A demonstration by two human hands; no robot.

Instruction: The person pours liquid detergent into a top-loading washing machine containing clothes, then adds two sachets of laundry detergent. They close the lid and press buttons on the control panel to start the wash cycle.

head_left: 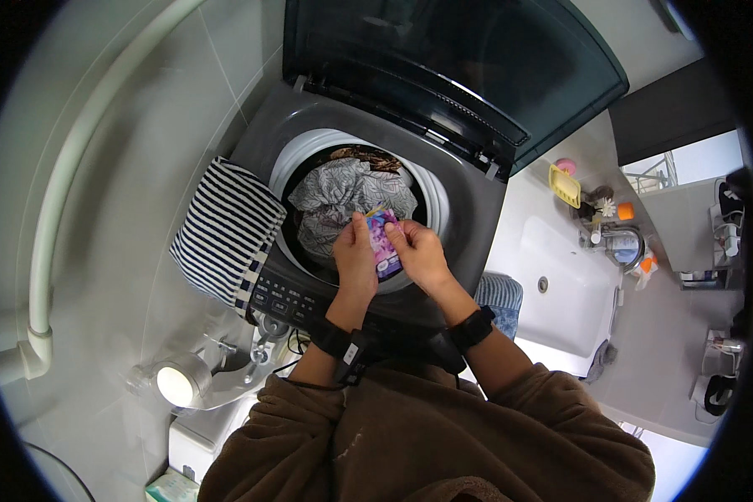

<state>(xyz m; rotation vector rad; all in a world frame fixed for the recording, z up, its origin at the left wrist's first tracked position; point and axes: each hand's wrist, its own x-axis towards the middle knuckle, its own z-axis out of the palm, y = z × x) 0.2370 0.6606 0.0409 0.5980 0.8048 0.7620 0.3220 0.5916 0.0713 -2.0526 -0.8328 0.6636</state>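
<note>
Packet (382, 243), purple-pink, small and flat, sits between both hands over the open drum of a top-loading washer. Right hand (422, 258) pinches its right side, thumb on the printed face, fingers behind. Left hand (356, 258) closes on the left edge near the top, thumb up; its fingers are mostly hidden. Bit of yellow at the packet's upper edge; can't tell if it's torn. Black wristbands on both wrists, brown fleece sleeves (514, 376) further back.

Below the packet: grey patterned cloth (335, 188) bunched in the drum, dark brown patterned fabric (366, 156) at the far side. White ring (436, 197) circles the opening. Washer (468, 243) body dark grey, tinted lid (452, 75) raised. Navy-and-white striped cloth (224, 230) drapes over the washer's left corner, beside the control buttons.

Further right: white sink (552, 322) with a curved faucet, yellow soap dish (565, 186) at its far edge. Far left: pale pipe (63, 184) along tiled wall.
</note>
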